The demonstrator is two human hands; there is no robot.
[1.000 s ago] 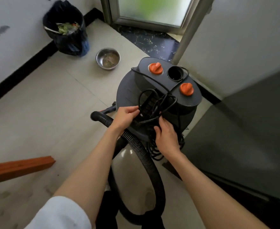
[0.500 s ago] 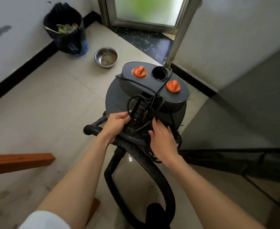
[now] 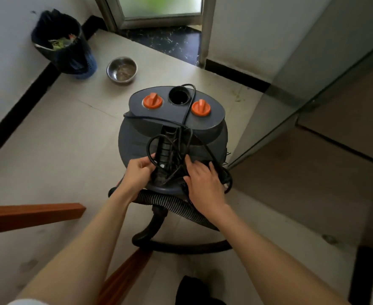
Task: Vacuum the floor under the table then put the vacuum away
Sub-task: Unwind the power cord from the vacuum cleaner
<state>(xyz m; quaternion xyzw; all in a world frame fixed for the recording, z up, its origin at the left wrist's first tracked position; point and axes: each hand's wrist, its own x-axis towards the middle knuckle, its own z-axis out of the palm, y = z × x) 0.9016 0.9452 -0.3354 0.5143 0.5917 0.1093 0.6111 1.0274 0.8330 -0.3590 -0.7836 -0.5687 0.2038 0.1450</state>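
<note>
In the head view, the canister vacuum cleaner [image 3: 172, 133] is standing on the floor directly in front of both hands, and its lid is reaching away from them toward the doorway. The left hand [image 3: 137, 175] is gripping the near left side of the carry handle [image 3: 165, 155], with a loop of the black power cord [image 3: 181, 137] passing by its fingers. The right hand [image 3: 204, 183] is lying on the near right side of the lid with fingers almost straight, pressing on the bundled cord, not curled around it as far as I can see. The handle is running lengthwise away from the hands, between them, so both hands are about equally near. The ribbed hose [image 3: 176, 205] is curving just under the wrists. I judge the person is securing the cord before putting the vacuum away. Beyond the left hand, a steel bowl [image 3: 121, 70] and a trash bin [image 3: 63, 46] are standing well apart from the vacuum.
</note>
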